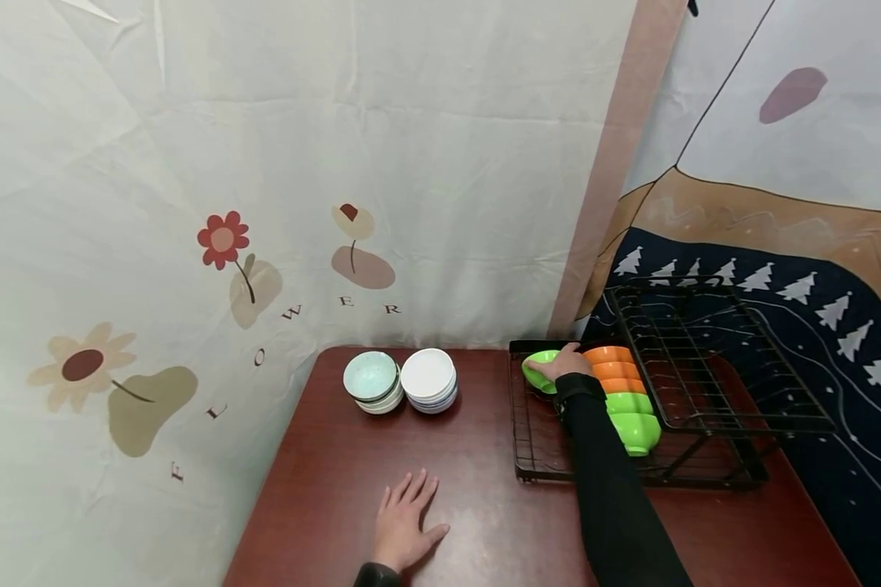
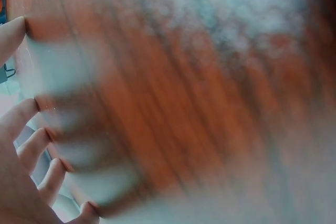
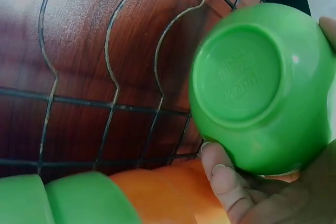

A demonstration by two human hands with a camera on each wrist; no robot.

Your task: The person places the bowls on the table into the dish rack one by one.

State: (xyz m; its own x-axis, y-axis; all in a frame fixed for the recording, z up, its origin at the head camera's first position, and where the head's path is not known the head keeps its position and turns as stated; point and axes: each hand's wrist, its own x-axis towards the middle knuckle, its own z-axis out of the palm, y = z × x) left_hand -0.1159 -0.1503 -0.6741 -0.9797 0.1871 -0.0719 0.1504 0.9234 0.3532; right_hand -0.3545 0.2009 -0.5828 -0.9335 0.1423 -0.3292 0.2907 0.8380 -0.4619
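My right hand (image 1: pixel 567 364) grips a green bowl (image 1: pixel 540 372) at the back left of the black wire dish rack (image 1: pixel 521 456). In the right wrist view the bowl's round base (image 3: pixel 239 74) faces the camera, with fingers curled at its side and rim. Beside that hand, a row of orange bowls (image 1: pixel 620 369) and green bowls (image 1: pixel 635 432) stands tilted in the rack. My left hand (image 1: pixel 402 526) rests on the brown table with its fingers spread, holding nothing; in the left wrist view its fingertips touch the tabletop.
Two stacks stand at the table's back: one topped by a pale mint bowl (image 1: pixel 370 376), the other by a white bowl (image 1: pixel 428 373). The rack's raised upper tier (image 1: pixel 712 359) overhangs its right part. A printed curtain (image 1: pixel 470 204) hangs behind the brown table (image 1: pixel 323 497).
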